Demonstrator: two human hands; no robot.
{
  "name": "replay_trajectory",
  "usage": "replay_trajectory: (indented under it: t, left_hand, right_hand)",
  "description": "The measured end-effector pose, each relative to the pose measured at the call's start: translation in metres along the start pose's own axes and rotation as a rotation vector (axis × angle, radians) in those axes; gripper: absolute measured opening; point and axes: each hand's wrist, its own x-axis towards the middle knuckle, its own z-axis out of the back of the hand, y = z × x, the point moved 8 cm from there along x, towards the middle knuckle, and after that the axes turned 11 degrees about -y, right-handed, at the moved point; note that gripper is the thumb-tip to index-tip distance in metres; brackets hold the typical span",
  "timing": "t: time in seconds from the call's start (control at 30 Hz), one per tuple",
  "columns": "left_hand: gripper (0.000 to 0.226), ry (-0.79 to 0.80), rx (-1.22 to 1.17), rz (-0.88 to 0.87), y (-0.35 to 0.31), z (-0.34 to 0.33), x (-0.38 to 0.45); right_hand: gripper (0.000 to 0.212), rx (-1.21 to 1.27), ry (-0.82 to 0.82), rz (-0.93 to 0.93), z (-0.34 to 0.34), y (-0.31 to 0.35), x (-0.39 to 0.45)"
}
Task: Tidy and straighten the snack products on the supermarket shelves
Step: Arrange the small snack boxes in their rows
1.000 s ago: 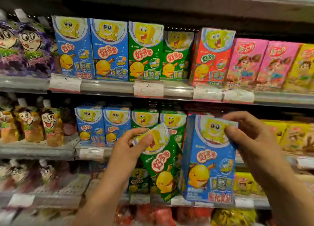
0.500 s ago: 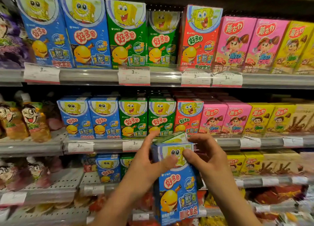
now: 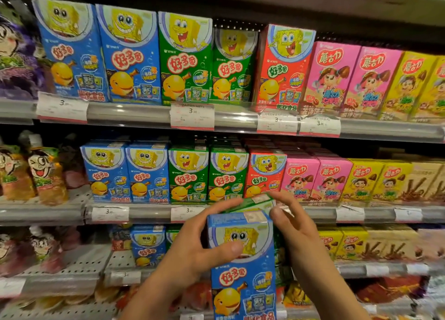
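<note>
Two snack boxes held together before the shelves

Left hand [image 3: 192, 254] grips the blue box [image 3: 243, 266] at 6 o'clock; right hand [image 3: 296, 230] clamps the green box [image 3: 252, 203] behind it (mostly hidden). Shifting either grip could probably let the rear box slip.

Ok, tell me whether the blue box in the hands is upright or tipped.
Upright: the blue box has its print reading right way up, top flap uppermost.

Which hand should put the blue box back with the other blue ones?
Probably the left hand: it grips the blue box, thumb across its front, and the blue boxes on the shelf are on its side.
</note>
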Motion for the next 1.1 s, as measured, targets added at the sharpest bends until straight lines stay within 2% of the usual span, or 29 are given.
replay_trajectory:
  t: [0.17,0.3,0.47,0.6,0.67,0.83,1.0,1.1]
  left_hand:
    - [0.068,-0.095,-0.032,-0.026,-0.005,0.032,0.008]
    - [0.045,-0.198,0.194,-0.168,-0.044,0.056,0.018]
    - [0.061,-0.350,0.384,-0.351,-0.094,0.077,0.031]
    - [0.055,-0.527,0.568,-0.445,-0.125,0.098,0.041]
    - [0.052,-0.566,0.652,-0.511,-0.140,0.097,0.043]
    - [0.045,-0.473,0.763,-0.591,-0.152,0.081,0.054]
    - [0.041,-0.395,0.702,-0.422,-0.130,0.086,0.074]
    - [0.066,-0.384,0.752,-0.416,-0.122,0.087,0.076]
  right_hand:
    - [0.035,-0.227,-0.063,0.232,0.012,0.034,0.020]
    - [0.037,-0.379,-0.040,0.425,0.012,0.079,0.035]
    - [0.034,-0.509,-0.018,0.655,-0.010,0.143,0.037]
    - [0.029,-0.509,-0.049,0.744,-0.024,0.190,0.043]
    - [0.037,-0.540,-0.034,0.782,-0.030,0.209,0.049]
    - [0.026,-0.623,-0.033,0.994,-0.047,0.259,0.056]
    - [0.024,-0.627,-0.031,1.047,-0.054,0.293,0.070]
    - [0.023,-0.653,-0.064,1.080,-0.060,0.302,0.076]
